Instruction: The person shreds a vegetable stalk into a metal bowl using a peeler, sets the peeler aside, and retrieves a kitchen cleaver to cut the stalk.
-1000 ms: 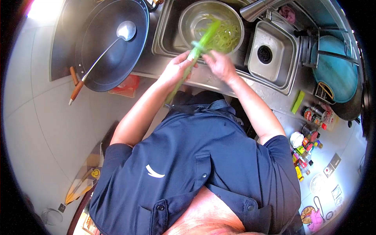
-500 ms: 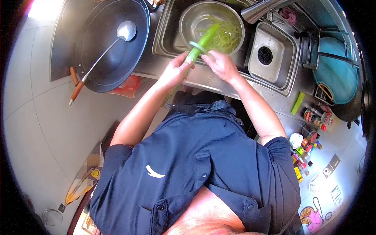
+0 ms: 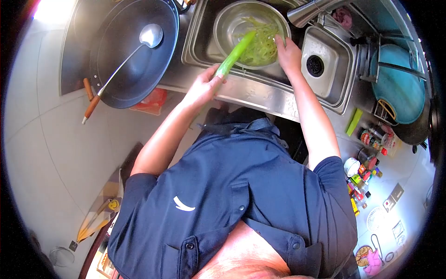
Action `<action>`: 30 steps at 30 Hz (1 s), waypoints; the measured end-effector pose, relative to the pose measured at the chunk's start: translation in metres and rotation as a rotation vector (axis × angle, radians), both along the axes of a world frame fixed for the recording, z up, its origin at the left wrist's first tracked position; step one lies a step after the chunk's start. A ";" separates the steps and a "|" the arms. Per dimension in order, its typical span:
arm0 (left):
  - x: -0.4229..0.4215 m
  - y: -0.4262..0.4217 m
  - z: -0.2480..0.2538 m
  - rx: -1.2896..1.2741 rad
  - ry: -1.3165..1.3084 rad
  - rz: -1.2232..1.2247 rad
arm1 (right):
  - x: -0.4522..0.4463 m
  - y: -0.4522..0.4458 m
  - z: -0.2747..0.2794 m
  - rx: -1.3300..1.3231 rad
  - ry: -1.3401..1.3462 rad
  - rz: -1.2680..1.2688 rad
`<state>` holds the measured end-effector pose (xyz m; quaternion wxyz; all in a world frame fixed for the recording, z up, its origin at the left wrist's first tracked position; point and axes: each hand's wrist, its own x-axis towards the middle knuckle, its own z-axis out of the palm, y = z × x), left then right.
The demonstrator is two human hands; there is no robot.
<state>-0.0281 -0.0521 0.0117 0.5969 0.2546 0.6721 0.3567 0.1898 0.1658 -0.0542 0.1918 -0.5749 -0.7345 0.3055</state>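
The stalk's lower part is wrapped by my left hand point(image 3: 204, 87), which tilts the long green stalk point(image 3: 236, 55) up over the near edge of a steel bowl point(image 3: 222, 33). Thin green peelings point(image 3: 264, 44) lie inside the bowl, mostly on its right side. At the bowl's right rim is my right hand point(image 3: 290, 55), its fingers closed on a pale green peeler that is mostly hidden. The hands are apart. Another green piece point(image 3: 354, 122) rests on the counter to the right.
The bowl sits in the left sink basin point(image 3: 189, 52). A smaller basin point(image 3: 320, 81) with a black drain is right of it. On the left stands a large wok point(image 3: 116, 60) holding a ladle point(image 3: 151, 36). Bottles point(image 3: 367, 137) and a teal round item point(image 3: 399, 88) are at the right.
My right hand has moved right and forward, away from the stalk to the bowl's right rim, with the peeler. My left hand has shifted slightly left, still holding the stalk.
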 end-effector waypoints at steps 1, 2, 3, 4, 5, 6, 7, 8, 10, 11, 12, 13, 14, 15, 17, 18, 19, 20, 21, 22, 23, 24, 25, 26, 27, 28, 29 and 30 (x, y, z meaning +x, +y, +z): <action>-0.001 0.000 -0.003 0.003 0.000 0.002 | 0.001 0.000 -0.008 0.003 0.000 0.002; -0.002 0.000 -0.007 0.009 0.034 -0.005 | 0.003 -0.001 -0.025 0.066 0.071 0.011; -0.003 0.000 -0.009 0.016 0.068 -0.013 | 0.002 -0.003 -0.028 0.130 0.142 0.018; -0.003 0.002 -0.011 0.019 0.069 -0.014 | 0.001 -0.006 -0.031 0.132 0.143 0.018; 0.000 0.005 -0.013 0.094 0.065 0.018 | 0.001 -0.013 -0.035 -0.243 0.199 -0.096; 0.003 0.009 -0.014 0.170 0.061 0.049 | -0.002 -0.023 -0.032 -0.618 0.252 -0.211; 0.004 0.015 -0.013 0.172 0.062 0.048 | -0.010 -0.039 -0.018 -0.656 0.320 -0.189; 0.004 0.024 -0.011 0.182 0.001 0.044 | -0.015 -0.051 -0.006 -0.723 0.396 -0.172; 0.008 0.040 -0.014 0.193 -0.058 0.039 | -0.020 -0.072 0.009 -0.789 0.474 -0.152; 0.011 0.047 -0.018 0.262 -0.154 0.116 | -0.021 -0.080 0.014 -0.832 0.611 -0.130; 0.014 0.055 -0.018 0.333 -0.250 0.191 | -0.022 -0.086 0.019 -0.873 0.750 -0.107; 0.017 0.062 -0.018 0.338 -0.248 0.190 | -0.021 -0.091 0.023 -0.868 0.753 -0.104; 0.019 0.068 -0.018 0.375 -0.279 0.223 | -0.020 -0.095 0.027 -0.849 0.756 -0.037; 0.022 0.073 -0.012 0.411 -0.310 0.254 | -0.019 -0.098 0.031 -0.830 0.758 0.028; 0.030 0.080 0.000 0.400 -0.377 0.264 | -0.014 -0.097 0.039 -0.839 0.686 0.095; 0.035 0.083 0.002 0.447 -0.428 0.265 | -0.014 -0.100 0.037 -0.742 0.682 0.123; 0.040 0.085 0.004 0.492 -0.478 0.265 | -0.011 -0.100 0.035 -0.680 0.651 0.127; 0.043 0.088 0.003 0.500 -0.478 0.260 | -0.009 -0.101 0.033 -0.618 0.619 0.130; 0.045 0.088 0.004 0.501 -0.478 0.253 | -0.005 -0.097 0.028 -0.614 0.623 0.126; 0.047 0.089 0.005 0.520 -0.457 0.220 | 0.000 -0.093 0.022 -0.577 0.605 0.138; 0.048 0.088 0.006 0.540 -0.435 0.189 | 0.005 -0.090 0.018 -0.540 0.587 0.150; 0.048 0.088 0.011 0.540 -0.433 0.183 | 0.011 -0.086 0.030 -0.513 0.508 0.143; 0.046 0.086 0.016 0.552 -0.465 0.155 | 0.017 -0.082 0.029 -0.512 0.512 0.140; 0.045 0.082 0.021 0.562 -0.498 0.127 | 0.024 -0.075 0.026 -0.394 0.464 0.146; 0.042 0.078 0.024 0.559 -0.498 0.122 | 0.032 -0.069 0.025 -0.276 0.415 0.152; 0.038 0.074 0.026 0.535 -0.670 0.147 | 0.040 -0.064 0.031 -0.269 0.416 0.155; 0.035 0.069 0.030 0.504 -0.841 0.172 | 0.049 -0.059 0.028 -0.270 0.419 0.148; 0.033 0.064 0.035 0.469 -0.886 0.173 | 0.054 -0.051 0.026 -0.244 0.378 0.155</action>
